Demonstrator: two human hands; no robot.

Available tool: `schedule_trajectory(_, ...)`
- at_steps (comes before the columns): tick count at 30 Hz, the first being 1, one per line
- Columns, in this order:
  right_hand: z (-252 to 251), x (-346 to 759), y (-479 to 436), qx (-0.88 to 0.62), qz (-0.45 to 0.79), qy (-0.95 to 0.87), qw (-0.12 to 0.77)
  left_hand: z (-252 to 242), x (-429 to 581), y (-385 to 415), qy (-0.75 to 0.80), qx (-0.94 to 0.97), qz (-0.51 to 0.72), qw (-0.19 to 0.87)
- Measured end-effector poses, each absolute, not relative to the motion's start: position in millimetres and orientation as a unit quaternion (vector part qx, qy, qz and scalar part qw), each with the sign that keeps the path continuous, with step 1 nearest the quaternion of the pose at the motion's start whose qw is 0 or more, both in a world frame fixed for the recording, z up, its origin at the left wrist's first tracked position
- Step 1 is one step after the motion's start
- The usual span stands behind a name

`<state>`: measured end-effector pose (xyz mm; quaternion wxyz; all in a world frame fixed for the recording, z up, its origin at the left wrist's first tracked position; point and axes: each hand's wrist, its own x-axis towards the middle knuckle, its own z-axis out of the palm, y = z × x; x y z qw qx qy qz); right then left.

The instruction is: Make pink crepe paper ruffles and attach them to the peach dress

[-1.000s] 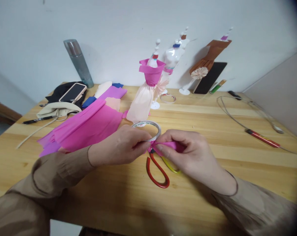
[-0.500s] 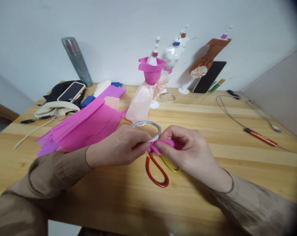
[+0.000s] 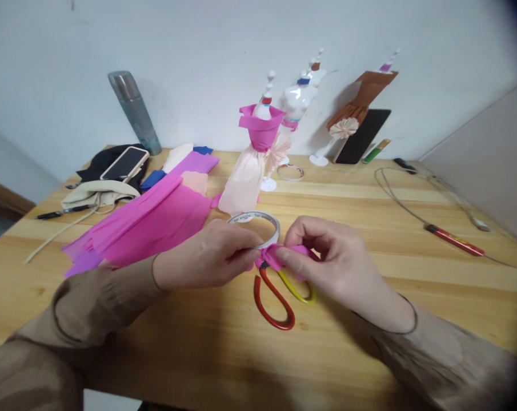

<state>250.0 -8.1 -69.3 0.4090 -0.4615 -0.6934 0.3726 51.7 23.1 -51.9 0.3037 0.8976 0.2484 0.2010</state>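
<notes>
Both hands meet over the counter (image 3: 369, 194): my left hand (image 3: 207, 258) and my right hand (image 3: 333, 264) each pinch one small folded pink paper piece (image 3: 272, 257) between thumb and fingertips. Scissors (image 3: 277, 299) lie just beneath it at 6 o'clock, a tape roll (image 3: 258, 220) sits close at 12 o'clock, and pink sheets (image 3: 155, 220) spread toward 9 o'clock.

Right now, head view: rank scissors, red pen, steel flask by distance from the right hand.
1. scissors, just under the right hand, which pinches the pink paper.
2. red pen, off to the right.
3. steel flask, far back left.
</notes>
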Motion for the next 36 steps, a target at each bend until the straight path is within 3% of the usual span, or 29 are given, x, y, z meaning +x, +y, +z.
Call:
schedule_trajectory(14, -73.2, 251.5, -9.1, -0.464, 0.341, -0.736, 0.355, -54.1, 51.0, 25.3, 0.259, 0.889, 0.202, 0.319)
schedule_trajectory(28, -76.5, 253.8, -4.4, -0.487, 0.332, -0.718, 0.369, -54.9, 49.1, 23.1, 0.263, 0.898, 0.18, 0.303)
schedule_trajectory(36, -80.9, 248.1, -2.5, -0.494, 0.415, -0.659, 0.386, -61.6, 50.8, 20.6, 0.246, 0.918, 0.191, 0.246)
